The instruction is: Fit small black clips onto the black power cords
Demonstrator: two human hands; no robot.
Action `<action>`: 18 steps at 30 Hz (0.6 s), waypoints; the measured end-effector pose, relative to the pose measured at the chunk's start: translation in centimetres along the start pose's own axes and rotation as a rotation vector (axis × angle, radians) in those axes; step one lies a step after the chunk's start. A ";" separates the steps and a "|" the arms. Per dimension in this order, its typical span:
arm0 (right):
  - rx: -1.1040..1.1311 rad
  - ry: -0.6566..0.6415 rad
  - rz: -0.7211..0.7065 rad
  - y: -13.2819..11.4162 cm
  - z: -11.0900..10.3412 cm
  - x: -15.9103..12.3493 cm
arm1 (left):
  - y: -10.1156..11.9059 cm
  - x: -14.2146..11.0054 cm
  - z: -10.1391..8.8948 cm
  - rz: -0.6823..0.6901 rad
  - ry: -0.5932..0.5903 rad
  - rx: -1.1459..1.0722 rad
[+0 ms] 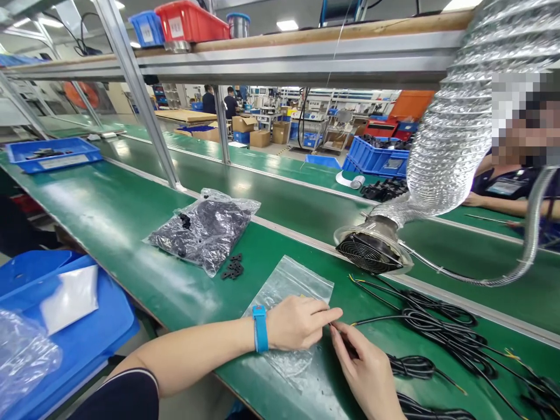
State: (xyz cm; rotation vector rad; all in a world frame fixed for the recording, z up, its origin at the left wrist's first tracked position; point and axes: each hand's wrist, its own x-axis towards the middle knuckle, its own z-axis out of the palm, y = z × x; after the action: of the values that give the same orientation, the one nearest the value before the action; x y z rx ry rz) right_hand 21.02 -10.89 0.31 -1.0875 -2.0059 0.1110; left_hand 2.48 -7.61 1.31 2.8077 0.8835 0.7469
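My left hand (295, 324), with a blue wristband (260, 328), is closed over a clear zip bag (301, 279) that lies on the green bench. Its fingertips meet those of my right hand (365, 367) above the bag's right side. My right hand is closed in a pinch. A small dark bit shows where the fingertips come together, but the fingers hide most of it and I cannot tell what it is. Just right of my hands lie coiled black cables (431, 318) with thin coloured wire ends. Small black parts (233, 267) sit in a pile beyond the bag.
A large clear bag of dark parts (207, 227) lies mid-bench. A fume extractor fan (370, 252) hangs from a silver duct (446, 146). Blue bins (109, 309) stand at lower left, a blue tray (55, 154) farther back. A co-worker's arm (503, 205) is across the bench.
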 end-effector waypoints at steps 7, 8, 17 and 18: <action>-0.029 0.014 -0.027 0.0 -0.3 -0.3 | 0.0 0.1 -0.4 -0.113 0.016 -0.275; -0.043 0.023 -0.046 0.1 -0.3 -0.4 | -0.1 0.2 -0.6 -0.140 0.012 -0.329; -0.101 0.059 -0.093 1.3 0.2 -1.2 | -1.3 1.2 -1.0 -0.381 0.119 -0.937; -0.086 0.065 -0.103 1.4 0.2 -1.2 | -1.3 1.2 -0.8 -0.387 0.145 -0.982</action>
State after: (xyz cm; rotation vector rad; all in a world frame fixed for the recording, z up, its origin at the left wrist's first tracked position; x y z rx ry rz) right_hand 22.17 -10.82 -1.19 -1.0255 -2.0193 -0.0641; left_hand 2.25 -5.89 2.25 1.6912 0.7474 0.9700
